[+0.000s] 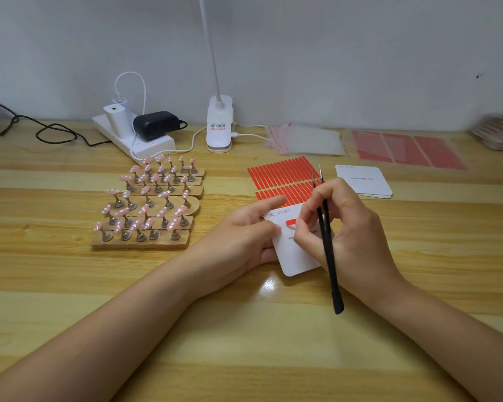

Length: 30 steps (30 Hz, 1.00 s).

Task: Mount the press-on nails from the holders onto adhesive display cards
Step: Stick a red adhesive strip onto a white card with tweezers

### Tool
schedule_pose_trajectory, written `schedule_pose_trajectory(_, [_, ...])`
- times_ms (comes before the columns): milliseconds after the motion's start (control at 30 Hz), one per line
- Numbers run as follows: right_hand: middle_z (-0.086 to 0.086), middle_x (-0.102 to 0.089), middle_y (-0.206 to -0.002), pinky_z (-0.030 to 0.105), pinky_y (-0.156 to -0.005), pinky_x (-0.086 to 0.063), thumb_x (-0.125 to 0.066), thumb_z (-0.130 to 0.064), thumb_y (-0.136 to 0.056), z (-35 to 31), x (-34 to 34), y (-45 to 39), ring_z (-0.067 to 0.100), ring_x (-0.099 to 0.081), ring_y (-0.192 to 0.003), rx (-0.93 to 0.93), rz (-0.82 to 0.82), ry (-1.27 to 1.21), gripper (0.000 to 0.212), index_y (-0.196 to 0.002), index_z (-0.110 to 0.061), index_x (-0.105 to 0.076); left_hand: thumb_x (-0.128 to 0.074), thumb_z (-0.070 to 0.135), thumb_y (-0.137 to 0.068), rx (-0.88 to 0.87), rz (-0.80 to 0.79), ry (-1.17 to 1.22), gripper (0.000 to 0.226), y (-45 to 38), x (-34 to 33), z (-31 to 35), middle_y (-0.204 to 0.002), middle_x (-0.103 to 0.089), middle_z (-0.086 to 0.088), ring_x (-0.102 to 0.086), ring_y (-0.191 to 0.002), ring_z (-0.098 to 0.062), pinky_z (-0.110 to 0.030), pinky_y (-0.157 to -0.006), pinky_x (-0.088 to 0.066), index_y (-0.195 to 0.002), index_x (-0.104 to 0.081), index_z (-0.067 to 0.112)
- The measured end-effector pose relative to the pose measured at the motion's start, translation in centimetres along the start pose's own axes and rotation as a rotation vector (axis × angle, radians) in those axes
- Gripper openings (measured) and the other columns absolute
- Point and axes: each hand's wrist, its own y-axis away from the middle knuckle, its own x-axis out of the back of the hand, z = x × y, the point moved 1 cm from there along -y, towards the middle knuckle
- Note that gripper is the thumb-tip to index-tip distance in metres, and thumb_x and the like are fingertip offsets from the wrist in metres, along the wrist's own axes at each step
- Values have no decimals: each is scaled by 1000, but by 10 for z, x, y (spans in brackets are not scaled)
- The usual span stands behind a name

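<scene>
Your left hand (244, 236) held the card (294, 256) by its left edge, fingers curled over the top face and the forefinger stretched along the card's upper edge. Your right hand (346, 227) was closed as well: thumb and forefinger pinched together right at a red strip (291, 222) lying on the card's upper part, while the black tweezers (327, 242) sat tucked in the same hand, tips pointing away from you and the handle end slanting back toward the desk's near edge. Whether the strip was fully stuck down could not be told. The card lay slightly tilted on the desk (244, 329), just right of centre, partly over the near edge of the sheet of red strips (282, 178).

The nails (145, 198), pink and glossy, stood on their holders (141, 243), rows of small stands on wooden bases left of centre, well apart from both hands. A stack of cards (363, 181) lay beyond your right hand. Toward the far edge were clear bags (308, 139), red sheets (404, 150) to their right, a clip lamp (219, 123) and a power strip (134, 137) with chargers plugged in. A plain pale wall (331, 53) rose behind the wood-grain desk.
</scene>
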Motion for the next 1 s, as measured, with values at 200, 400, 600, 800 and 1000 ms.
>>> schedule_pose_trajectory(200, [-3,-57,-67,15,-61,-45,-66,9,-72,3,9,-2,2,-58,-66,0,23,41,30,-81,-12,-47,-32,-12,-92,2,8,17,50,0,0,1,-111,-65,-7,-70,-87,-16,-28,-74,-58,-137,-38,8])
schedule_pose_trajectory(400, [0,-57,-71,23,-64,-46,-66,8,-73,9,23,-7,13,-55,-66,-35,90,100,39,-77,-25,-43,-34,-11,-91,8,14,36,48,0,1,2,-107,-69,-4,-69,-90,-17,-28,-74,-58,-135,-41,8])
schedule_pose_trajectory(600, [0,-57,-72,9,-65,-40,-65,8,-73,20,38,-12,7,-54,-65,-61,128,93,44,-76,-29,-41,-33,-11,-91,5,27,34,48,1,2,1,-105,-69,-5,-70,-90,-17,-27,-72,-58,-133,-42,10])
schedule_pose_trajectory(800, [-2,-58,-68,18,-61,-42,-66,7,-72,29,52,-20,11,-54,-64,-61,170,104,41,-76,-26,-42,-34,-11,-91,2,62,33,48,1,1,1,-111,-67,-7,-69,-94,-19,-28,-73,-58,-130,-45,15])
schedule_pose_trajectory(1000, [-12,-53,-68,13,-60,-44,-63,5,-74,41,67,-30,-3,-53,-61,-79,195,26,41,-77,-31,-43,-33,-11,-92,-27,117,-33,52,3,-3,1,-115,-63,-9,-69,-93,-19,-28,-73,-58,-132,-44,20])
